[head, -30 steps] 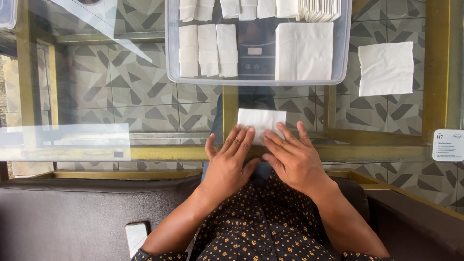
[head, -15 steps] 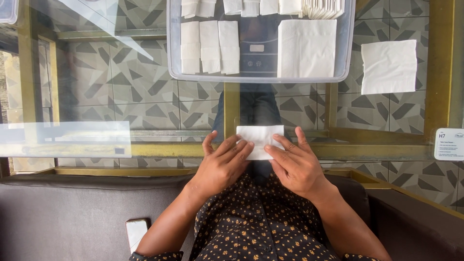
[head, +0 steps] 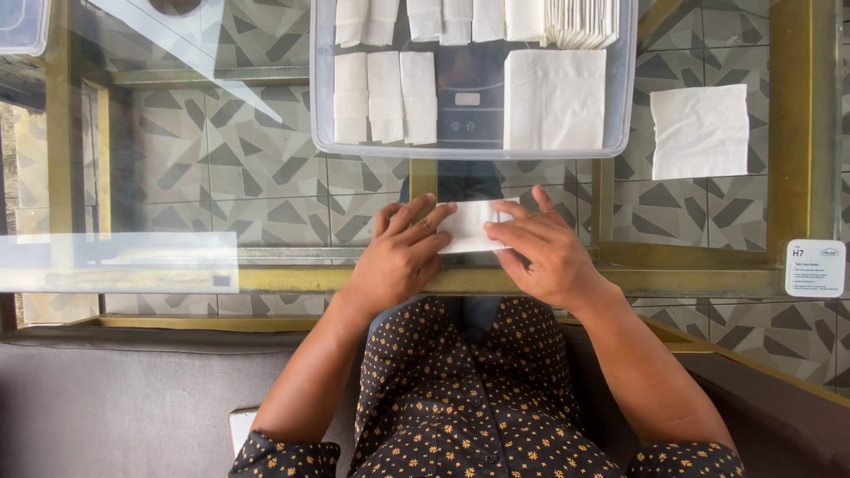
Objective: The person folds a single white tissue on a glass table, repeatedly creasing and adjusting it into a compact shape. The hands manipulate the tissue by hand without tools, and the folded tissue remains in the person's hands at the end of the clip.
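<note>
Both hands rest on a small folded white paper napkin (head: 469,226) that lies flat on the glass table (head: 266,177), close to its near edge and about midway along it. The left hand (head: 400,261) lies palm down with its fingers stretched out and slightly spread, the fingertips (head: 438,215) pressing on the left end of the napkin; nothing is gripped, the fingers only lie on top. The right hand (head: 540,252) is likewise flat and extended, its fingers (head: 509,232) laid across the right end and lower edge of the napkin, so that only the middle strip of the paper shows between the two hands. Just beyond the napkin, toward the far edge of the table, stands a clear plastic bin (head: 320,106) holding rows of narrow folded napkins (head: 385,96), an unfolded square napkin (head: 554,99) and a stack of napkins standing on edge (head: 580,22) in its far right corner. To the right of the bin, apart from it, a single open napkin (head: 699,131) lies on the glass. A small white label card (head: 815,267) sits near the table's near right corner. A clear flat plastic lid (head: 119,263) lies along the near edge on the left.
</note>
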